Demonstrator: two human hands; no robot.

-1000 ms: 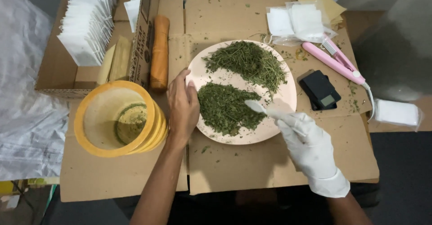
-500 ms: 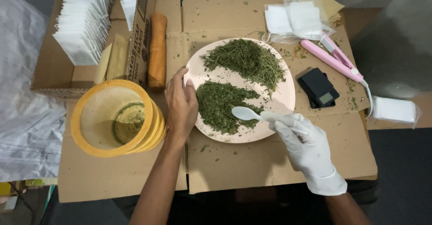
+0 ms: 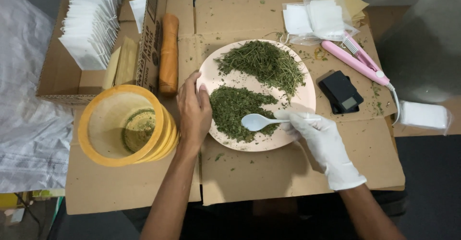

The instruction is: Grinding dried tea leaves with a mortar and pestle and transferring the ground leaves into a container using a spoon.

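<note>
— What sits farthest left?
— A cardboard box (image 3: 67, 84) packed with white paper sachets (image 3: 91, 26), and in front of it a yellow sieve (image 3: 126, 125) on the cardboard-covered table (image 3: 269, 173). An orange roll (image 3: 168, 53) lies just beside the box.

— And the bare hand?
— The left hand (image 3: 193, 111) rests flat, fingers loose and holding nothing, on the left rim of the pale pink plate (image 3: 307, 93).

— What's on the plate?
— Two heaps of dried green herbs: a fine one (image 3: 237, 108) near the hand, a stalkier one (image 3: 261, 65) behind it.

— The other hand?
— The gloved right hand (image 3: 322, 141) pinches a white plastic spoon (image 3: 257, 122), its bowl over the fine heap's near edge.

— Farther right?
— A black pocket scale (image 3: 342, 92), a pink sealer (image 3: 355, 60), empty sachets in a clear bag (image 3: 314, 19).
</note>
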